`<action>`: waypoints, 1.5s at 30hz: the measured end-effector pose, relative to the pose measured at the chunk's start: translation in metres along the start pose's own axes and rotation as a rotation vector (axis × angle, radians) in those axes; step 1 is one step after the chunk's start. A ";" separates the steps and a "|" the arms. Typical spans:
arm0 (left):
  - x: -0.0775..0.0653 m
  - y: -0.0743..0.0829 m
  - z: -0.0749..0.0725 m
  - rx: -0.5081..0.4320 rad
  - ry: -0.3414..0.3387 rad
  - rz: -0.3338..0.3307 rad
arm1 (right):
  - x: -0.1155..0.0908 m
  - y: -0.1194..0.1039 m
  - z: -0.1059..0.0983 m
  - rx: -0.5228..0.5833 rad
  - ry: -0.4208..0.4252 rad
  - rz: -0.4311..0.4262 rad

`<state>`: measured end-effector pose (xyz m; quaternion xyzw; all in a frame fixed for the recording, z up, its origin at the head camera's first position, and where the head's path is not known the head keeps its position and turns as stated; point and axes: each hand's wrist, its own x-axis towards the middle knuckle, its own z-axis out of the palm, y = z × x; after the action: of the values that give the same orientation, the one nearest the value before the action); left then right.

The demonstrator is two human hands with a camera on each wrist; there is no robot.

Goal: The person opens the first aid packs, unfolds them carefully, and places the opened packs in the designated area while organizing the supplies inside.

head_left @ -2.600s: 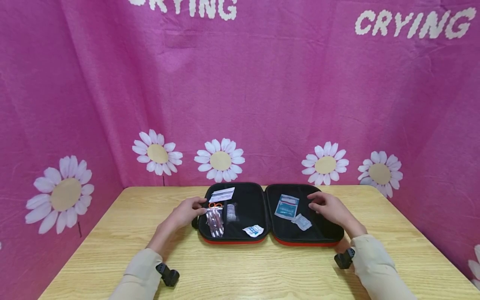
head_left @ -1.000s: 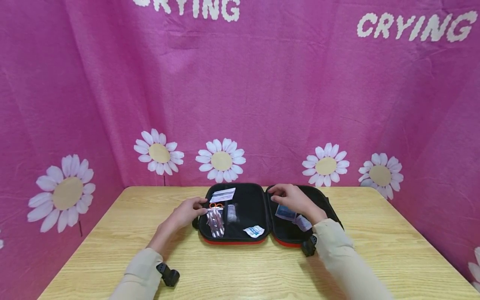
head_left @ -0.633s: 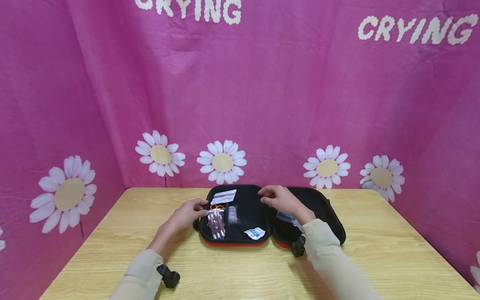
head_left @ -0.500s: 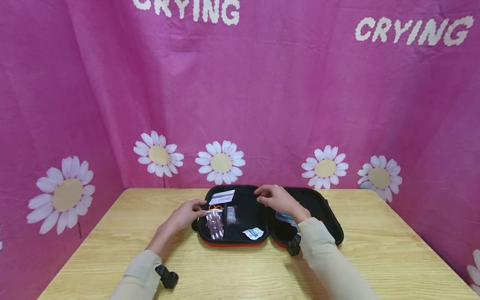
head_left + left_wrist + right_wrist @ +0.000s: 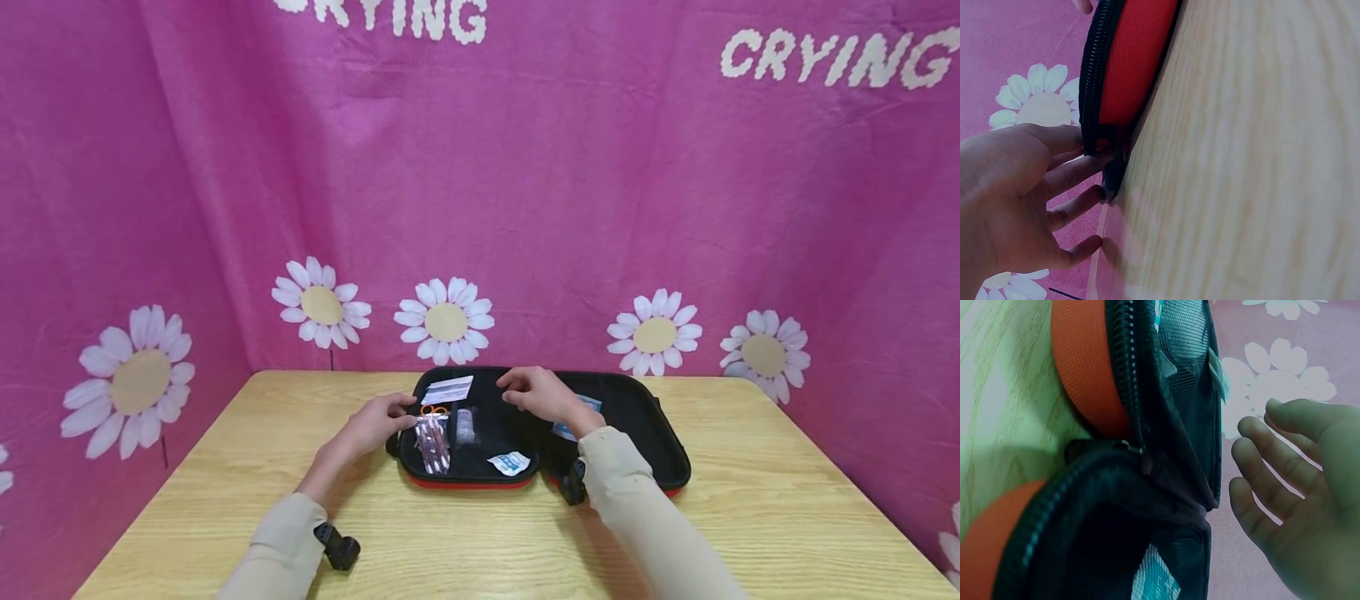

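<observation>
A black case [image 5: 495, 425] with a red outside lies unfolded in two halves. My left hand [image 5: 371, 427] holds its left rim, thumb over the zip edge and fingers by the black handle [image 5: 1112, 169]. Above the left half hovers my right hand [image 5: 543, 396], fingers loosely bent and holding nothing. That half holds orange-handled scissors [image 5: 433, 410], a clear bag of cotton swabs [image 5: 432, 446], a white-and-grey packet [image 5: 447, 390], a clear-wrapped roll [image 5: 465, 426] and a white-and-teal packet [image 5: 509, 463]. In the right half, the right arm partly hides a teal sachet [image 5: 566, 431].
The case stands near the back of a wooden table [image 5: 450, 542]. A magenta cloth [image 5: 540, 208] with daisies hangs behind and on both sides. Dark mesh [image 5: 1185, 337] lines the left half. Each wrist carries a small black camera [image 5: 337, 548].
My right hand has moved left from the case's right half, across the hinge and over the left half. My left hand stays at the left rim, and the packets keep their places.
</observation>
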<state>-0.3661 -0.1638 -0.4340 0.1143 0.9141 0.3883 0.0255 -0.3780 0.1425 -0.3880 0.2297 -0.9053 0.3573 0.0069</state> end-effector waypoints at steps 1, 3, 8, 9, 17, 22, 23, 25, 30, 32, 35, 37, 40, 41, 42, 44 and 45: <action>0.000 0.001 0.000 0.001 0.000 -0.001 | 0.001 0.000 0.001 0.004 0.000 -0.002; 0.000 0.001 0.000 0.003 0.000 -0.001 | 0.003 -0.001 0.002 0.006 0.000 -0.010; 0.002 0.000 0.001 0.002 0.003 -0.001 | 0.006 -0.001 0.006 -0.009 -0.003 -0.015; 0.003 0.000 0.001 0.003 0.004 0.000 | 0.007 -0.002 0.007 -0.012 -0.002 -0.015; 0.003 -0.002 0.000 0.002 0.006 -0.006 | 0.014 -0.006 0.011 -0.048 -0.004 0.012; 0.003 -0.002 -0.001 0.005 0.010 -0.007 | 0.018 -0.011 0.014 -0.045 0.001 0.028; 0.003 -0.002 -0.001 0.005 0.014 -0.010 | 0.019 -0.012 0.015 -0.046 0.000 0.021; 0.003 -0.003 -0.001 0.011 0.013 -0.009 | 0.020 -0.013 0.017 -0.053 -0.006 0.010; 0.004 -0.003 0.000 0.021 0.009 -0.001 | 0.021 -0.015 0.020 -0.066 -0.010 0.011; 0.003 -0.002 0.000 0.020 0.012 0.002 | 0.023 -0.016 0.023 -0.060 -0.007 0.010; 0.002 0.000 -0.001 0.016 0.016 0.010 | 0.025 -0.015 0.027 -0.053 -0.006 0.005; 0.001 0.001 0.000 0.011 0.014 0.017 | 0.027 -0.013 0.031 -0.045 -0.008 0.008; 0.000 0.001 0.000 0.014 0.009 0.026 | 0.028 -0.013 0.036 -0.043 -0.008 0.011; 0.000 0.001 0.000 0.013 0.008 0.024 | 0.029 -0.013 0.037 -0.045 -0.005 0.008; 0.000 0.001 0.000 0.015 0.008 0.027 | 0.030 -0.013 0.039 -0.049 -0.004 0.005; 0.000 0.000 -0.001 0.012 0.010 0.022 | 0.032 -0.014 0.042 -0.061 -0.002 -0.005; 0.000 -0.001 -0.001 0.006 0.011 0.019 | 0.033 -0.015 0.043 -0.069 0.001 -0.008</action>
<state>-0.3665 -0.1650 -0.4339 0.1210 0.9143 0.3862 0.0165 -0.3944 0.0912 -0.4045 0.2327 -0.9161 0.3260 0.0169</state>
